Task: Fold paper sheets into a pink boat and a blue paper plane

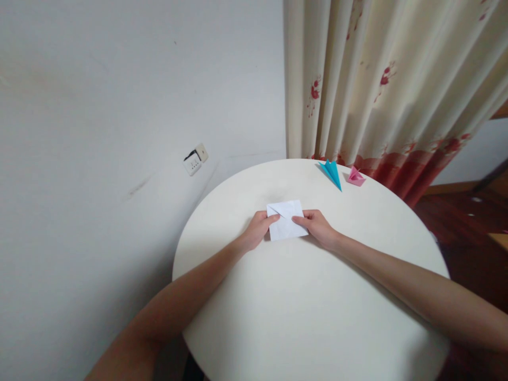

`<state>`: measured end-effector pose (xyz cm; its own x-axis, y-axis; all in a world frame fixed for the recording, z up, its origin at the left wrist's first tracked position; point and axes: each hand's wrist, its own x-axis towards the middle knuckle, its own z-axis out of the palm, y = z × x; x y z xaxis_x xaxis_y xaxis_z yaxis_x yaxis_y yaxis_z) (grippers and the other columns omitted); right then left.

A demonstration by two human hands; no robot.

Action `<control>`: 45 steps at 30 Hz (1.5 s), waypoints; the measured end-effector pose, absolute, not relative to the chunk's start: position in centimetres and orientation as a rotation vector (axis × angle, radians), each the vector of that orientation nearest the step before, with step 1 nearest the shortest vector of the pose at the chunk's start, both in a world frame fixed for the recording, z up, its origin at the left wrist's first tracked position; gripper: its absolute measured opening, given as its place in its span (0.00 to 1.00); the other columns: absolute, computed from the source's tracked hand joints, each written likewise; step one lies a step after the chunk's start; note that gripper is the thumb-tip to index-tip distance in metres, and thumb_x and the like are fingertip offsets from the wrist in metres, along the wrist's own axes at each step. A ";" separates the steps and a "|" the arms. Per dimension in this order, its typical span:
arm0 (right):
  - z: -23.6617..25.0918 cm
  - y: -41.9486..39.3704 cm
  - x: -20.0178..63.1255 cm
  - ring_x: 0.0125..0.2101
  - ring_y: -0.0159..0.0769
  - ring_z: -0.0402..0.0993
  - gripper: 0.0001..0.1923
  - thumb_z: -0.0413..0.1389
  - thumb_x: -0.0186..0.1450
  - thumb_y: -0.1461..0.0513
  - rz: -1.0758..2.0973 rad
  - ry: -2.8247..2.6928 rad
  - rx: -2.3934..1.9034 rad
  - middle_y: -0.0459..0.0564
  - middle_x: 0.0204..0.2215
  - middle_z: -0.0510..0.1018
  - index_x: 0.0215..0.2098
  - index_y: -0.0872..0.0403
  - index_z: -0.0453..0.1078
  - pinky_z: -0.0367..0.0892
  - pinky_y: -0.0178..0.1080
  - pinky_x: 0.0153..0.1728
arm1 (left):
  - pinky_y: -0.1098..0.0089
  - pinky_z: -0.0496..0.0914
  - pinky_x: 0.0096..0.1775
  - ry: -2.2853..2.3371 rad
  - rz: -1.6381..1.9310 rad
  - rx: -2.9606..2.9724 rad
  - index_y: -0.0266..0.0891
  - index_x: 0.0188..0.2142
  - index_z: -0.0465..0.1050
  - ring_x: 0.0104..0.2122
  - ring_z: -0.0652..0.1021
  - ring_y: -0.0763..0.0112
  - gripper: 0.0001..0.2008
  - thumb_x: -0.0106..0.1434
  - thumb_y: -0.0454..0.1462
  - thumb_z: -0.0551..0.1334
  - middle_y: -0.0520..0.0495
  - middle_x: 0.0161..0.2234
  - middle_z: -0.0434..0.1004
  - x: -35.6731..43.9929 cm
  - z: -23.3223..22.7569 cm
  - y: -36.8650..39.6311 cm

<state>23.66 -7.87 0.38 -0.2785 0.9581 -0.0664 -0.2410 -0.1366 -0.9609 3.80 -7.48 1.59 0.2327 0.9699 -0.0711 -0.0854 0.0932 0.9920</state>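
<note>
Paper, a white folded sheet (286,220) with a small flap turned down at its upper left corner, lies flat near the middle of the round cream counter (317,317). The left hand (260,228) pinches the sheet's left edge, its grip closed with the thumb on top. The right hand (317,225) pinches the right edge likewise, thumb pressed on the paper. At the counter's far edge, well apart from the hands, a blue pointed folded paper shape (331,172) lies just beside a small pink folded paper shape (355,177). Behind them hangs a cream curtain with red flowers (381,79).
</note>
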 end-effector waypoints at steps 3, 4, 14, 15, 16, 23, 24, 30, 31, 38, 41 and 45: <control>0.3 -7.8 23.7 0.28 0.36 0.74 0.18 0.71 0.49 0.54 1.685 -1.133 -0.899 0.54 0.27 0.82 0.30 0.61 0.80 0.65 0.38 0.31 | 0.67 0.70 0.37 1.022 1.026 1.195 0.31 0.36 0.81 0.34 0.80 0.59 0.22 0.50 0.48 0.73 0.40 0.35 0.83 3.9 1.7 -7.6; 0.3 -7.9 23.7 0.28 0.37 0.74 0.18 0.71 0.49 0.54 1.708 -1.131 -0.885 0.54 0.28 0.82 0.30 0.61 0.80 0.65 0.39 0.32 | 0.67 0.70 0.36 1.027 1.026 1.204 0.31 0.36 0.81 0.33 0.80 0.61 0.23 0.50 0.49 0.73 0.40 0.34 0.83 3.9 1.7 -7.6; 0.9 -8.3 23.5 0.32 0.41 0.78 0.21 0.74 0.47 0.57 1.731 -1.085 -0.840 0.55 0.34 0.84 0.36 0.59 0.80 0.71 0.42 0.36 | 0.73 0.66 0.28 1.118 0.968 1.472 0.32 0.32 0.76 0.26 0.75 0.71 0.21 0.52 0.50 0.72 0.47 0.29 0.78 4.0 2.1 -7.9; 0.9 -8.3 23.5 0.32 0.40 0.78 0.20 0.74 0.47 0.57 1.735 -1.081 -0.842 0.55 0.33 0.84 0.35 0.59 0.80 0.71 0.42 0.36 | 0.74 0.67 0.28 1.104 1.028 1.467 0.33 0.34 0.75 0.27 0.75 0.71 0.20 0.52 0.48 0.72 0.48 0.30 0.77 4.1 2.1 -8.0; 0.8 -8.3 23.6 0.32 0.40 0.78 0.20 0.74 0.47 0.57 1.736 -1.077 -0.838 0.55 0.33 0.84 0.35 0.59 0.80 0.71 0.41 0.36 | 0.75 0.68 0.28 1.086 1.105 1.455 0.35 0.38 0.72 0.27 0.75 0.72 0.20 0.53 0.46 0.72 0.50 0.31 0.76 4.3 2.2 -8.1; 0.5 -8.2 23.4 0.33 0.40 0.79 0.21 0.74 0.48 0.57 1.741 -0.996 -0.790 0.56 0.37 0.84 0.37 0.58 0.81 0.72 0.42 0.39 | 0.76 0.72 0.32 1.114 1.436 1.637 0.41 0.38 0.65 0.40 0.78 0.70 0.17 0.56 0.40 0.71 0.46 0.47 0.70 4.8 2.5 -8.9; 0.5 -8.2 23.4 0.34 0.41 0.79 0.21 0.74 0.47 0.57 1.731 -0.989 -0.788 0.56 0.37 0.84 0.37 0.58 0.80 0.72 0.42 0.39 | 0.76 0.72 0.33 1.129 1.429 1.706 0.39 0.35 0.67 0.44 0.77 0.66 0.13 0.56 0.40 0.70 0.44 0.48 0.69 4.8 2.6 -9.0; 0.1 -8.0 23.2 0.32 0.41 0.78 0.22 0.74 0.47 0.56 1.667 -0.995 -0.798 0.56 0.36 0.84 0.37 0.59 0.80 0.71 0.44 0.39 | 0.74 0.72 0.32 1.177 1.359 1.787 0.40 0.36 0.82 0.55 0.72 0.56 0.07 0.59 0.40 0.69 0.40 0.57 0.67 4.9 2.6 -9.1; 0.1 -8.0 23.1 0.31 0.41 0.78 0.22 0.74 0.47 0.56 1.645 -1.006 -0.812 0.56 0.35 0.84 0.37 0.59 0.80 0.71 0.45 0.39 | 0.71 0.73 0.37 1.161 1.364 1.744 0.40 0.37 0.82 0.55 0.72 0.56 0.08 0.58 0.40 0.70 0.40 0.57 0.67 5.0 2.4 -9.0; 0.3 -8.1 22.9 0.30 0.41 0.76 0.22 0.74 0.44 0.54 1.496 -1.121 -0.921 0.53 0.28 0.82 0.31 0.60 0.80 0.69 0.44 0.36 | 0.65 0.69 0.48 1.048 1.295 1.484 0.36 0.31 0.81 0.50 0.75 0.59 0.11 0.55 0.43 0.72 0.39 0.50 0.72 5.1 2.2 -8.4; 0.3 -8.1 22.9 0.29 0.41 0.75 0.22 0.73 0.44 0.53 1.485 -1.133 -0.923 0.53 0.28 0.82 0.31 0.59 0.79 0.69 0.43 0.34 | 0.67 0.67 0.49 1.049 1.306 1.534 0.37 0.28 0.80 0.50 0.74 0.60 0.12 0.53 0.44 0.73 0.41 0.48 0.74 5.1 2.4 -8.4; 0.4 -8.2 22.9 0.28 0.39 0.74 0.21 0.73 0.45 0.53 1.465 -1.163 -0.933 0.52 0.26 0.81 0.29 0.60 0.79 0.68 0.42 0.32 | 0.69 0.68 0.43 1.038 1.313 1.518 0.37 0.27 0.78 0.44 0.76 0.65 0.12 0.53 0.44 0.73 0.44 0.44 0.74 5.1 2.5 -8.4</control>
<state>22.94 -8.16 0.40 -0.1987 0.9799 0.0146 -0.2363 -0.0334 -0.9711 5.10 -8.36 2.47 0.1024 0.9535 0.2835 0.0562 -0.2900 0.9554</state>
